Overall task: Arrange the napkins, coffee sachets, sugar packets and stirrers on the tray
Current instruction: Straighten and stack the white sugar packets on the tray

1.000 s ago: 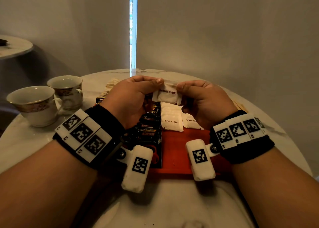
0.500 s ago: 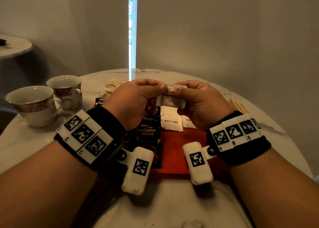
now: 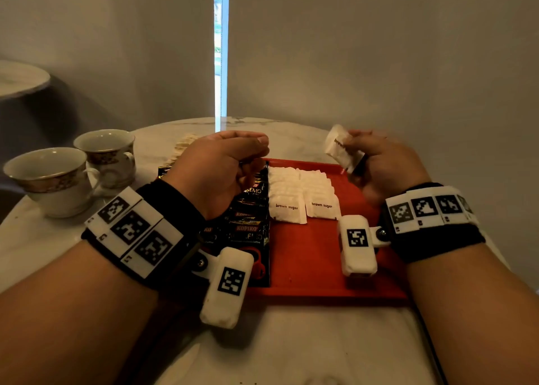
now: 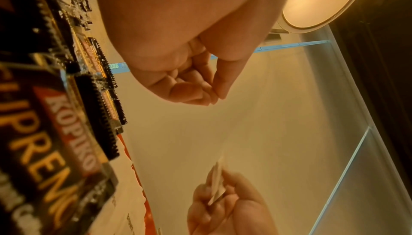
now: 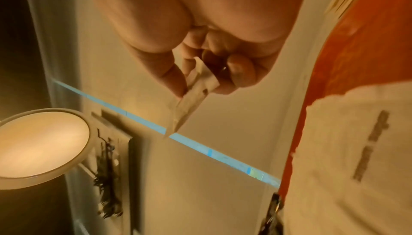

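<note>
Here, the right hand [image 3: 382, 165] was raised above the far right corner of the tray [image 3: 315, 268], pinching one white sugar packet [image 3: 339, 148] between thumb and fingers. The packet was tilted, its upper end leaning toward the middle, and part of its brown lettering showed. In the right wrist view the same packet [image 5: 191, 101] stuck out past the fingertips [image 5: 171, 78], and everything there was blurred.

The left hand [image 3: 215, 174] hovered over the left side of the tray with its fingers curled loosely inward and thumb near the fingertips. It held nothing, which the left wrist view [image 4: 189, 83] confirmed.

Below the left hand, a column of black coffee sachets [image 3: 248, 227] lay overlapping along the left side of the red tray. Just beside them, toward the middle, two columns of white sugar packets [image 3: 303, 198] lay overlapping, the nearest two reading "brown sugar". The near right part of the tray was bare red.

The tray sat on a pale marble tabletop [image 3: 43, 238]. A stack of beige napkins [image 3: 182, 148] lay on the tabletop beyond the tray's far left corner, partly hidden by the left hand. Two white cups [image 3: 73, 171] with gold patterned bands stood together at the left, well apart from the tray.
</note>
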A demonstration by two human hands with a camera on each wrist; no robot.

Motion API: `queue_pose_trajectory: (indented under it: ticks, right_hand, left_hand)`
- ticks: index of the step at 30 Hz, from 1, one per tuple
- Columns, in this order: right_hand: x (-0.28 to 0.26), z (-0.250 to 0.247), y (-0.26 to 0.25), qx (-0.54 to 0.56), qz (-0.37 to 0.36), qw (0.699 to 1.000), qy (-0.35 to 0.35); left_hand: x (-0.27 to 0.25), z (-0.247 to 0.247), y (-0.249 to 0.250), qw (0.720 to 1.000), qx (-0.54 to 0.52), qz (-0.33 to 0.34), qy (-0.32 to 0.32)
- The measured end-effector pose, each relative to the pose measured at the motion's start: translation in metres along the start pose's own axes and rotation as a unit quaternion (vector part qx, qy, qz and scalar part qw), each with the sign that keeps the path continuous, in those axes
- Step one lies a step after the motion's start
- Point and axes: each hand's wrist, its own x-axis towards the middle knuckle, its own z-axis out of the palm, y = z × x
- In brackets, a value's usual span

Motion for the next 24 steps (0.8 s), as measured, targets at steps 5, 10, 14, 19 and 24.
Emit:
queue_pose_trajectory:
  ticks: [5, 10, 14, 19, 24]
  right_hand:
    - [0.003, -0.013, 0.016, -0.093, 0.129, 0.987, -0.027]
    - [-0.005, -0.014, 0.016, -0.083, 0.224, 0.967, -0.082]
    - [-0.007, -0.015, 0.014, -0.177, 0.210, 0.958, -0.086]
    - [-0.009, -0.013, 0.012, -0.248, 0.197, 0.944, -0.090]
    - [-0.009, -0.011, 0.012, -0.299, 0.185, 0.932, -0.087]
  left_hand:
    - [0.000, -0.002, 0.001, 1.000, -0.004, -0.002, 0.006]
    - [0.000, -0.001, 0.001, 1.000, 0.002, 0.000, 0.008]
    - [0.000, 0.000, 0.000, 1.000, 0.001, 0.000, 0.010]
    - [0.001, -0.001, -0.001, 1.000, 0.003, -0.003, 0.012]
    - [0.002, -0.002, -0.001, 1.000, 0.002, -0.005, 0.013]
